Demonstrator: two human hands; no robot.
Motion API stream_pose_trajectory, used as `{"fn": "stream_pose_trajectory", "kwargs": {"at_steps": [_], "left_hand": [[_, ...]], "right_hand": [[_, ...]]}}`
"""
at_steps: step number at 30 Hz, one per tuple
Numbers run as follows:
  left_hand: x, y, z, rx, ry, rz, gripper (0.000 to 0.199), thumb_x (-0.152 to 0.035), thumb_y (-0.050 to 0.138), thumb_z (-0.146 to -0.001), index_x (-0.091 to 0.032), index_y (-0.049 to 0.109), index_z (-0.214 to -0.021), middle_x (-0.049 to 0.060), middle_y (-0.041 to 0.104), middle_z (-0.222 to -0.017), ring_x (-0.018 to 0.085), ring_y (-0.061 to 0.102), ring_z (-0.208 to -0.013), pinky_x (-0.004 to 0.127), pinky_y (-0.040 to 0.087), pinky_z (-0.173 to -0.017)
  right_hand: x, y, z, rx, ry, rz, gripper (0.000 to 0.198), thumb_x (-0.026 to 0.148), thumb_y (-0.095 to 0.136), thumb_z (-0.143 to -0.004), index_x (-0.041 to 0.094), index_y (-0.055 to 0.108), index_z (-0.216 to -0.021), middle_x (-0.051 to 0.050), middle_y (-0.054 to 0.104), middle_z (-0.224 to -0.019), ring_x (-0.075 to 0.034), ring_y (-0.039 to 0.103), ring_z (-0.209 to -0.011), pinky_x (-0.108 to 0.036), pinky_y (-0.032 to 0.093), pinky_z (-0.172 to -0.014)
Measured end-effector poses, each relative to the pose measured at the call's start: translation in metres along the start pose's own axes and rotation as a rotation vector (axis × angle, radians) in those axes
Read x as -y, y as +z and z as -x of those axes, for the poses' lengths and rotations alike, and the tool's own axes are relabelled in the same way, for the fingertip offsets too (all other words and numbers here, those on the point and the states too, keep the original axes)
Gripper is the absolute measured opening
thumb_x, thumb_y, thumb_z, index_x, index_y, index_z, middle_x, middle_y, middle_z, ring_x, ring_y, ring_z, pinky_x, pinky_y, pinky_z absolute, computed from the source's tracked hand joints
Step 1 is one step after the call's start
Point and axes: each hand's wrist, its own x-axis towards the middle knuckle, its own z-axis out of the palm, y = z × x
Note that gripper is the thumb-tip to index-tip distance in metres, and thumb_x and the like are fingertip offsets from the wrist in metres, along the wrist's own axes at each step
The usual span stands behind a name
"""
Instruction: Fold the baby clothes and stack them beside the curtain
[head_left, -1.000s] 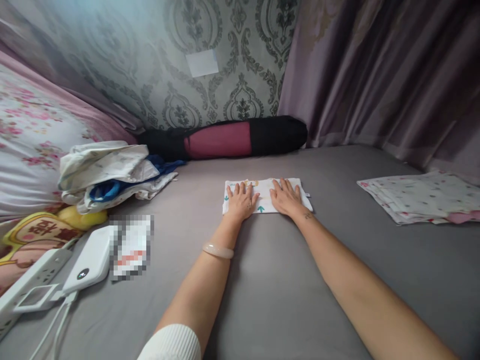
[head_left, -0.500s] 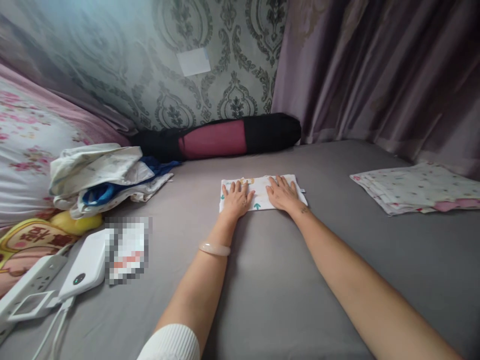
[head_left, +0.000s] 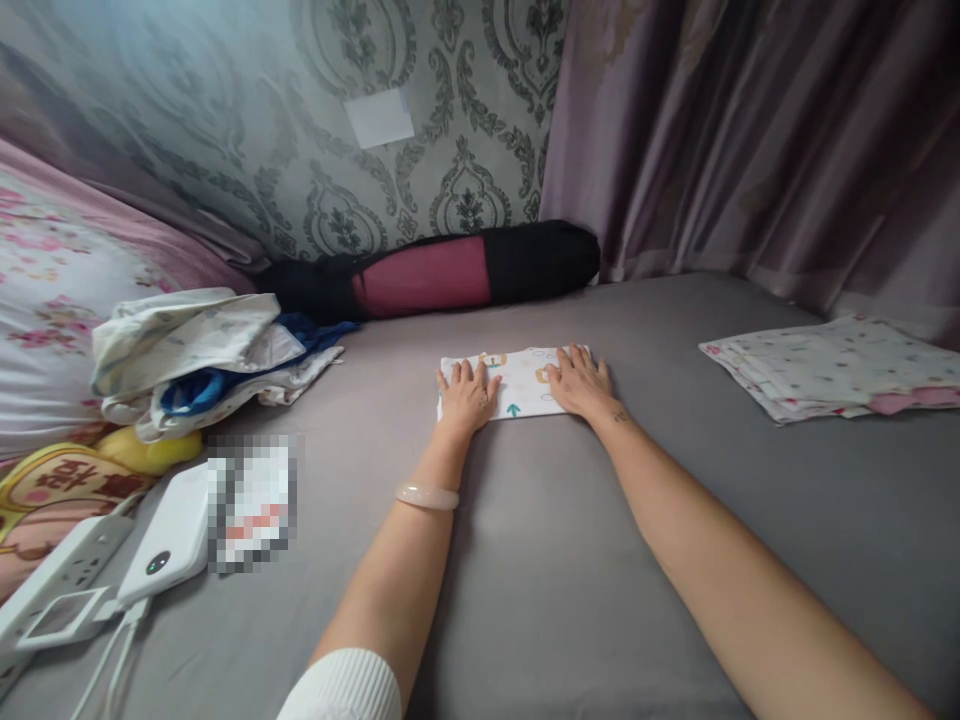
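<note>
A folded white cloth (head_left: 525, 388) with small coloured prints, a green arrow among them, lies flat on the grey bed sheet (head_left: 540, 560). My left hand (head_left: 468, 392) rests palm down on its left end, fingers spread. On the right end lies my right hand (head_left: 581, 382), also flat, with its fingers stretched out past the cloth's edge. The parts of the cloth under both palms are hidden.
To the right lies a stack of folded printed cloths (head_left: 825, 365). At left are a heap of loose clothes (head_left: 202, 345), a white power bank (head_left: 169, 530) with cables, and a power strip (head_left: 71, 570). A long black and red roll (head_left: 427, 275) lies along the wall.
My right hand has slid right to the cloth's right edge, uncovering more print in the middle. My left hand has stayed at the left end. The view has shifted slightly.
</note>
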Motion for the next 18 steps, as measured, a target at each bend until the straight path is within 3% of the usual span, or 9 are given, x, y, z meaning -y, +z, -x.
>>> {"fn": "stream_pose_trajectory", "kwargs": {"at_steps": [9, 15, 18], "left_hand": [[0.01, -0.004, 0.002, -0.095, -0.051, -0.016, 0.049, -0.044, 0.021, -0.099, -0.018, 0.053, -0.124, 0.016, 0.048, -0.142, 0.029, 0.036, -0.137, 0.061, 0.019, -0.113], [0.015, -0.003, 0.001, -0.083, -0.043, -0.026, 0.05, -0.044, 0.02, -0.099, -0.018, 0.053, -0.126, 0.016, 0.046, -0.143, 0.029, 0.034, -0.139, 0.062, 0.02, -0.112], [0.009, -0.004, 0.002, -0.094, -0.058, -0.021, 0.05, -0.044, 0.02, -0.099, -0.019, 0.052, -0.128, 0.016, 0.047, -0.142, 0.029, 0.034, -0.139, 0.061, 0.019, -0.113]], "right_hand": [[-0.014, -0.003, -0.004, 0.016, 0.053, -0.022, 0.064, 0.044, 0.013, -0.098, 0.008, 0.031, -0.148, -0.016, 0.026, -0.156, -0.028, 0.024, -0.142, -0.053, 0.018, -0.113], [-0.016, -0.001, -0.004, 0.015, 0.05, -0.019, 0.064, 0.043, 0.013, -0.098, 0.008, 0.031, -0.149, -0.016, 0.028, -0.156, -0.028, 0.025, -0.141, -0.053, 0.019, -0.113], [-0.009, -0.004, -0.002, -0.004, 0.047, 0.001, 0.063, 0.042, 0.014, -0.098, 0.009, 0.033, -0.148, -0.017, 0.027, -0.156, -0.029, 0.023, -0.143, -0.056, 0.013, -0.114]]}}
